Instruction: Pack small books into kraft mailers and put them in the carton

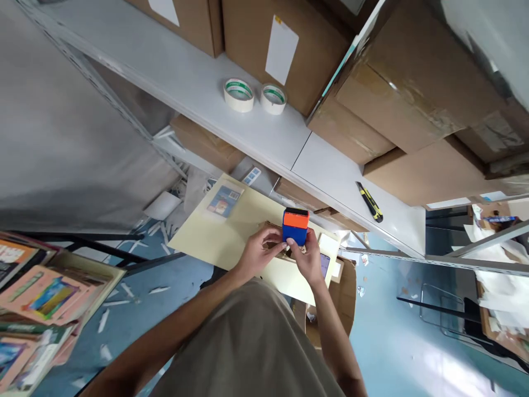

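A small blue and orange block-shaped device (pixel 295 226), with a black ridged strip along its top, is held up over the pale yellow table (pixel 231 242). My right hand (pixel 308 259) grips its lower right part, the thumb on the blue face. My left hand (pixel 262 248) is curled at its lower left edge, with fingertips pinched against it. Whatever lies behind the fingers is hidden. A phone (pixel 325 264) lies on the table just right of my right hand. A blue printed sheet or packet (pixel 225 201) rests at the table's far left.
Above the table runs a grey shelf (pixel 190 71) bearing two tape rolls (pixel 238 105) (pixel 273 109), a yellow utility knife (pixel 370 202) and large cardboard boxes (pixel 285 38). Books (pixel 45 292) fill a box at left. Paper scraps litter the blue floor (pixel 384 320). An open carton (pixel 345 298) stands below right.
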Tool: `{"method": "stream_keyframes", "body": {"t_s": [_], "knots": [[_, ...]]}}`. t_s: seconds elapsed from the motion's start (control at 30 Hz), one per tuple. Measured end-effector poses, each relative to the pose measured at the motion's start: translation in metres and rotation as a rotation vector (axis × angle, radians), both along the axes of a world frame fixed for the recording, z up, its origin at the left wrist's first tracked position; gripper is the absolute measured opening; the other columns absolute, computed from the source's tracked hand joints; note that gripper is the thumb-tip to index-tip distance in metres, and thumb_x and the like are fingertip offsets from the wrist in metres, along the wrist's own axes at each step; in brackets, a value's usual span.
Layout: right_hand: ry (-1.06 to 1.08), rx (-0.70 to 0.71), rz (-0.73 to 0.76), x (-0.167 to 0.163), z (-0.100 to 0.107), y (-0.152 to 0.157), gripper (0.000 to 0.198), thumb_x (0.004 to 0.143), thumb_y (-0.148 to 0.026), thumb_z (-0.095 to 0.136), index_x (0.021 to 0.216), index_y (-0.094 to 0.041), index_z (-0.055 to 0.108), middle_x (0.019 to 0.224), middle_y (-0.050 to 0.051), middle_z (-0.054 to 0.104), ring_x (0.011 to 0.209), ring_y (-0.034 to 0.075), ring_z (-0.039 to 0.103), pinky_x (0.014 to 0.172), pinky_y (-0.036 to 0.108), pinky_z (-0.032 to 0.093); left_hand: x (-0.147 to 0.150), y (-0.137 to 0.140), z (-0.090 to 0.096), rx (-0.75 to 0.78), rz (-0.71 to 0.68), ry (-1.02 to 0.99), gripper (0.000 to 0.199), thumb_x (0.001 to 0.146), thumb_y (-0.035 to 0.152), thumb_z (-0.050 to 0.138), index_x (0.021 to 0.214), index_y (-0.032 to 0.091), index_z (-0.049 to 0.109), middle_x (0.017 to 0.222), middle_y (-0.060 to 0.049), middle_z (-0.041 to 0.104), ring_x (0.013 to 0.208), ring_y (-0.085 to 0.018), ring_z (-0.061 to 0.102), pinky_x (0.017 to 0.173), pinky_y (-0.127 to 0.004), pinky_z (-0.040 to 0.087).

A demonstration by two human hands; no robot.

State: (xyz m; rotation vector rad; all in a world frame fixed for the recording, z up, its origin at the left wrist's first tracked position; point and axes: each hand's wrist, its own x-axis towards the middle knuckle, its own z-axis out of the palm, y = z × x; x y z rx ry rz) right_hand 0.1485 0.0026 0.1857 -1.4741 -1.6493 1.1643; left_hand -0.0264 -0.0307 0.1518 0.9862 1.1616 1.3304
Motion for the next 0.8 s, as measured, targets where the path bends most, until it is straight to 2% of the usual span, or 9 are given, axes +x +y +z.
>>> {"method": "stream_keyframes", "body": {"t_s": [0.13,0.3,0.43,0.5,0.67,0.8], "knots": [[0.027,-0.031,0.023,-0.015,-0.009,-0.013,0.048,0.094,-0.06,0.077,0.123,-0.025,0.06,0.11,0.008,0.077,0.095,0.026,0.074,0.085,0.04,0.063,-0.008,-0.022,-0.003,-0.045,0.033,0.01,0.036,0.093,0.058,0.079,0.102,0.024,0.076,0.102,-0.006,0.08,0.092,-0.024,0.079,0.089,-0.04,0.069],[-0.079,-0.048,0.06,-0.019,-0.009,-0.018,0.047,0.094,-0.064,0.075,0.119,-0.026,0.061,0.107,0.008,0.076,0.091,0.026,0.073,0.083,0.039,0.063,-0.026,-0.03,-0.011,-0.077,-0.095,0.038,0.039,0.09,0.064,0.08,0.1,0.026,0.081,0.098,-0.006,0.082,0.091,-0.027,0.079,0.086,-0.04,0.068],[-0.134,-0.117,0.173,-0.012,0.002,-0.016,0.044,0.092,-0.061,0.078,0.115,-0.027,0.062,0.102,0.005,0.076,0.087,0.024,0.071,0.076,0.035,0.061,-0.055,-0.02,-0.026,-0.171,-0.125,-0.099,0.063,0.093,0.079,0.066,0.11,0.021,0.084,0.098,-0.01,0.083,0.09,-0.029,0.078,0.072,-0.037,0.063],[-0.144,-0.163,0.235,-0.009,0.011,-0.016,0.043,0.092,-0.058,0.08,0.115,-0.027,0.063,0.1,0.004,0.075,0.084,0.023,0.07,0.073,0.033,0.06,-0.068,-0.012,-0.032,-0.191,-0.134,-0.166,0.069,0.095,0.081,0.062,0.111,0.018,0.084,0.099,-0.012,0.083,0.085,-0.027,0.076,0.066,-0.035,0.059],[-0.228,-0.257,0.376,-0.009,0.033,-0.019,0.04,0.091,-0.054,0.083,0.112,-0.025,0.064,0.093,0.0,0.072,0.076,0.019,0.065,0.067,0.03,0.054,-0.082,0.008,-0.031,-0.207,-0.257,-0.249,0.06,0.089,0.074,0.077,0.107,0.018,0.086,0.092,-0.009,0.081,0.081,-0.027,0.075,0.064,-0.034,0.058],[-0.286,-0.296,0.424,-0.011,0.041,-0.019,0.039,0.092,-0.055,0.079,0.111,-0.024,0.063,0.092,0.0,0.069,0.077,0.019,0.063,0.068,0.03,0.05,-0.082,0.016,-0.029,-0.177,-0.325,-0.298,0.053,0.082,0.071,0.086,0.089,0.018,0.083,0.084,-0.005,0.078,0.077,-0.023,0.074,0.066,-0.033,0.06]]}}
